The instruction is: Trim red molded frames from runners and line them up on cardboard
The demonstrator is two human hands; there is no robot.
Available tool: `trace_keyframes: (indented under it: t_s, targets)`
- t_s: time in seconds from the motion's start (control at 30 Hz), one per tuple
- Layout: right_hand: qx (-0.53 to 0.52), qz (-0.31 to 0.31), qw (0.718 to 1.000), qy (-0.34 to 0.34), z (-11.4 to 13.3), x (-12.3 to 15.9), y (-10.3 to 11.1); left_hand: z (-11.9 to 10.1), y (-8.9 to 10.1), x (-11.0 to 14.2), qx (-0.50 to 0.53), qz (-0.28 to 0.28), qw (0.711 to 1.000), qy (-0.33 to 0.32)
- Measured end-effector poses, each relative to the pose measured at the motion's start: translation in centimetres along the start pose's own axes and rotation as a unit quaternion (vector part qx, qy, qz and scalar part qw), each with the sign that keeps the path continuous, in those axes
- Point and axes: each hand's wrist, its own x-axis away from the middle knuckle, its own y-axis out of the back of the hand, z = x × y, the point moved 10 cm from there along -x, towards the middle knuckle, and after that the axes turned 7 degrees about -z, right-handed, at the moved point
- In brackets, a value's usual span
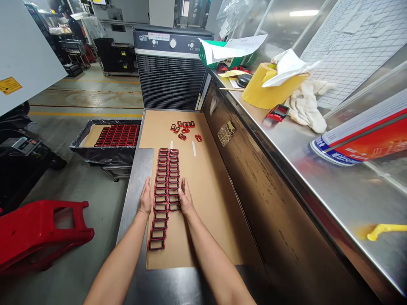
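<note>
Two columns of small red-and-black rectangular frames (161, 191) lie side by side on a cardboard sheet (210, 203); the left column reaches nearer to me. My left hand (146, 197) stands on edge just left of the columns, fingers stretched forward, holding nothing. On the other side, my right hand (186, 198) is beside the right column, fingers extended and thumb toward the frames; it seems to touch their edge. Farther up the cardboard, several loose red frames (185, 130) lie scattered.
A black-lined tray (104, 157) with rows of red frames stands left of the bench. A red stool (47, 228) is on the floor. The right ledge (286, 169) carries a yellow tape roll (270, 91), a glove (307, 103) and a spray can (362, 135). A grey machine (173, 76) stands behind.
</note>
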Motion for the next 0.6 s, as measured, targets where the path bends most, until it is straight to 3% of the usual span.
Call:
trace_keyframes:
  t_s: [0.13, 0.2, 0.3, 0.4, 0.6]
  targets:
    - [0.094, 0.040, 0.994, 0.042, 3.1, 6.6, 1.2, -0.9, 3.6, 7.8, -0.125, 0.064, 0.988, -0.058]
    - [0.189, 0.105, 0.971, 0.098, 4.3, 11.2, 0.1, 0.0, 4.9, 12.2, -0.207, 0.103, 0.971, -0.061]
    - [0.304, 0.158, 0.931, 0.129, 3.8, 16.3, -1.6, 1.9, 6.1, 16.7, -0.304, 0.131, 0.941, -0.068]
    - [0.350, 0.156, 0.916, 0.117, 2.3, 17.5, -2.5, 2.5, 5.6, 18.3, -0.366, 0.145, 0.911, -0.120]
    - [0.383, 0.146, 0.904, 0.121, 2.1, 16.0, -2.5, 2.9, 4.4, 17.8, -0.407, 0.140, 0.886, -0.173]
